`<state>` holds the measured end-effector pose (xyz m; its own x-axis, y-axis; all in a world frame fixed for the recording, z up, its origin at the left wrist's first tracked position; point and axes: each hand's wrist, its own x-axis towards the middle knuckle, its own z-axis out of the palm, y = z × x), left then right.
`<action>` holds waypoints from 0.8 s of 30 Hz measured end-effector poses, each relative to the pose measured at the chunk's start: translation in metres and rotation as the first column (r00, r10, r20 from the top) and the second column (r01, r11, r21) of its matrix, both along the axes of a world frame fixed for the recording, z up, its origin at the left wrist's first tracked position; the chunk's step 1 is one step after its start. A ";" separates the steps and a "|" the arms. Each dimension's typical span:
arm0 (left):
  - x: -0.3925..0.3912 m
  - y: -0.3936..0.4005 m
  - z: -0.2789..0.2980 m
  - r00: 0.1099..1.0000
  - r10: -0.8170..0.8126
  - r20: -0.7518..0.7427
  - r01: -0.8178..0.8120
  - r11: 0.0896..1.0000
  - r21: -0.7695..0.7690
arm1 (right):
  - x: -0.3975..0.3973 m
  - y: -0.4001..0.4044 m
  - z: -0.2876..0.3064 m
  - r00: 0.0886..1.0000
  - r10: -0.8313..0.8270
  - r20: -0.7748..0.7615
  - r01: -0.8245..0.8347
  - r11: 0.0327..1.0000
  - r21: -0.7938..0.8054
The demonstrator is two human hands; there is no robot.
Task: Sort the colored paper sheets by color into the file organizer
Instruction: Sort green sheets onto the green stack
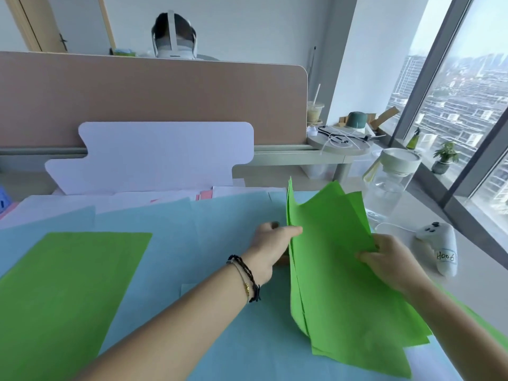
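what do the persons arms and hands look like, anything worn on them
Both forearms are bare, with no sleeves in view. The left hand has two bands at its wrist: a dark braided cord bracelet and a thinner string with a small gold bead. Its thumbnail looks dark, as if polished. The right hand shows no ring, watch or bracelet, and one fingernail looks dark too.

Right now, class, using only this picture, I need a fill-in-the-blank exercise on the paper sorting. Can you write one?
1. Both hands, the left hand and the right hand, hold a stack of ____ sheets.
2. A single green sheet lies flat on the ____ sheets.
3. The bracelets are on the ____ wrist.
4. The white controller lies to the ____ of the held stack.

Missing words: green; blue; left; right
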<state>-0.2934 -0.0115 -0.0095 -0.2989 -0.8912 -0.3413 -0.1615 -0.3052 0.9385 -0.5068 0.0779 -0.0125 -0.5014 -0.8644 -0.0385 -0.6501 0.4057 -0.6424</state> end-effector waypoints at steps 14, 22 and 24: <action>0.131 0.020 0.047 0.991 0.089 0.103 -0.034 0.895 -0.444 | 0.088 -0.010 0.035 0.514 0.239 0.824 -0.123 0.971 -0.206; 0.334 0.023 0.007 0.345 0.358 0.868 -0.014 0.926 -0.376 | 0.192 -0.027 0.046 0.560 0.254 0.788 -0.235 0.961 -0.143; 0.366 0.025 -0.002 0.219 0.280 0.935 -0.042 0.960 -0.277 | 0.208 -0.031 0.045 0.540 0.230 0.810 -0.235 0.965 -0.118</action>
